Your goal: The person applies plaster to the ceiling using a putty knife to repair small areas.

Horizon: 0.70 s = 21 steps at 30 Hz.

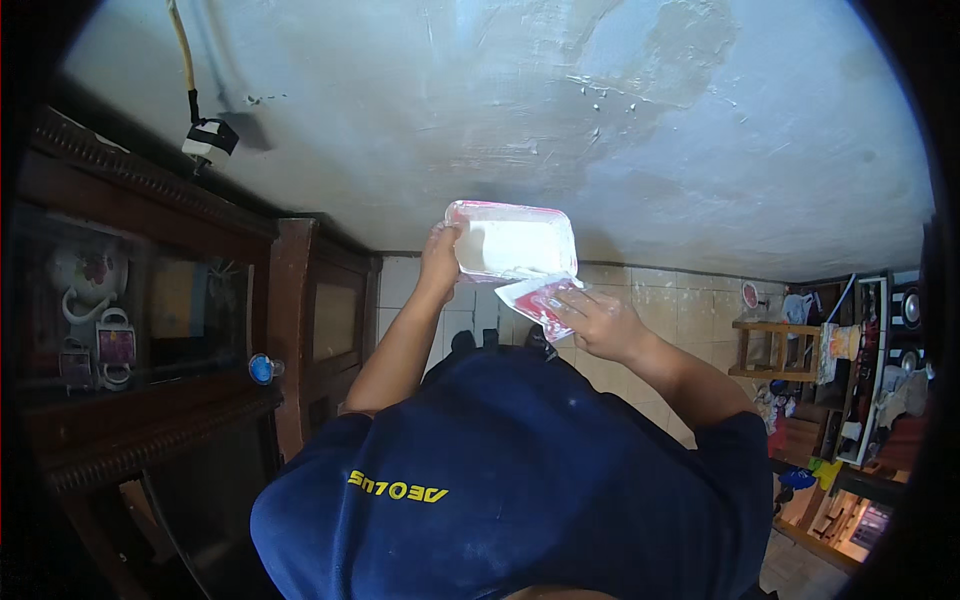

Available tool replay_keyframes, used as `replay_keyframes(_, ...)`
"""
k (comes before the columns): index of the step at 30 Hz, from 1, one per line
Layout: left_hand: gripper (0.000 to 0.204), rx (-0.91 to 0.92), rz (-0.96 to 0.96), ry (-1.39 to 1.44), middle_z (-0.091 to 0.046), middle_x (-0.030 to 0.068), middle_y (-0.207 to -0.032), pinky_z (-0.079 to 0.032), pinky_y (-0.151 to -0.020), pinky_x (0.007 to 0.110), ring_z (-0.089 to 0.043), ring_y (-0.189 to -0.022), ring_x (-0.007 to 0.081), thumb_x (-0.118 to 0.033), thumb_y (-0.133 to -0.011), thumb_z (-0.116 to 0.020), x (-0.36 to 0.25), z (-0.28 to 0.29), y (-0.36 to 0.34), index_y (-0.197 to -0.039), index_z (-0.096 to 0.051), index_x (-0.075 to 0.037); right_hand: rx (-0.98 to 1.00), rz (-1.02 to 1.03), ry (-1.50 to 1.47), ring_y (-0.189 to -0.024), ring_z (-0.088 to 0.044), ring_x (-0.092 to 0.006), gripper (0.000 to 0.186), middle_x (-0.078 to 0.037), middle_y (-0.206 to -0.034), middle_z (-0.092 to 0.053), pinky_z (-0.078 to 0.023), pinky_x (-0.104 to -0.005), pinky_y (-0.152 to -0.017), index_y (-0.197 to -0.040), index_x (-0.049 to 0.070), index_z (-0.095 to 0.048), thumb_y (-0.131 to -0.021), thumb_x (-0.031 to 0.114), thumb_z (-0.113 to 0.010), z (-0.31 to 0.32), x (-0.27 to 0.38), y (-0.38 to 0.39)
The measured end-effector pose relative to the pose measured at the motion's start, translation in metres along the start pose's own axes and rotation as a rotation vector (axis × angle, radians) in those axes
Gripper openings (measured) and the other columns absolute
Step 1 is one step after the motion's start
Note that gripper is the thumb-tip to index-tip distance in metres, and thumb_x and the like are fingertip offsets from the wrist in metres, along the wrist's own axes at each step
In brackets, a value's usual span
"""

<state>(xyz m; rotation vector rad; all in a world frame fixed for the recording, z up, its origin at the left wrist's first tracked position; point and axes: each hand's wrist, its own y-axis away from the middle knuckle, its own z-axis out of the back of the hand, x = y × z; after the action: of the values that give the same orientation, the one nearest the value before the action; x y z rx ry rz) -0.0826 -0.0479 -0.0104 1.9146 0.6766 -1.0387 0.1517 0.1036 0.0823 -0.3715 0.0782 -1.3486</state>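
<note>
While the view looks down over a dark blue shirt [520, 480] with yellow lettering, both forearms reach up and forward toward a pale plastered wall [560, 110]. The left hand [440, 262] grips the left short end of a shallow white tray [515, 243] with a pinkish rim; its fingers [441, 234] are curled over that end, thumb side toward the inside, so the tray is clamped there and held in the air, not resting on any bench. The tray's long axis runs left to right across the view, tilted slightly so its open face shows. Just below and touching its lower right corner is a red and clear plastic wrapper [543, 299], crumpled and partly peeled away. The right hand [600, 325] lies just to the right of and below that wrapper, its fingers [570, 304] loosely bent and pinching the film's edge, so the right hand is the nearer one to the wrapper and the left to the tray. Far below lies a tiled floor [640, 300]. A dark wooden cabinet [150, 330] with glass doors stands at the left, and cluttered wooden shelves [810, 350] at the right.
</note>
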Motion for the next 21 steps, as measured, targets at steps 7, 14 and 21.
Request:
replay_keyframes(7, 0.044, 0.183, -0.170, -0.039, -0.057, 0.0130, -0.116, -0.043, -0.093, 0.031, -0.055, -0.105, 0.0184, -0.014, -0.088, -0.051, 0.007, 0.000, 0.003, -0.128, -0.046, 0.004, -0.352, -0.811, -0.688, -0.075, -0.065, -0.0134, 0.021, -0.008, -0.088, -0.070, -0.050, -0.0265, -0.069, -0.104, 0.002, -0.067, -0.083, 0.005, -0.067, 0.015, -0.022, 0.008)
replay_keyframes(14, 0.049, 0.209, -0.146, -0.015, -0.055, 0.0143, -0.120, -0.043, -0.095, 0.032, -0.054, -0.109, 0.0199, -0.015, -0.088, -0.052, 0.012, -0.001, -0.001, -0.132, -0.042, 0.005, -0.679, -0.986, -1.200, -0.081, -0.062, -0.0087, 0.019, -0.006, -0.092, -0.070, -0.049, -0.0259, -0.072, -0.101, -0.004, -0.066, -0.085, 0.006, -0.070, 0.024, -0.068, -0.012)
replay_keyframes(21, 0.050, 0.254, -0.066, 0.079, -0.058, 0.0140, -0.115, -0.050, -0.087, 0.032, -0.060, -0.104, 0.0204, -0.015, -0.087, -0.052, -0.002, -0.014, 0.013, -0.132, -0.042, 0.003, -0.743, -0.231, 0.364, -0.087, -0.068, -0.0311, 0.035, -0.016, -0.104, -0.067, -0.055, -0.0344, -0.075, -0.105, 0.004, -0.068, -0.071, -0.004, -0.064, 0.139, -0.074, -0.083)
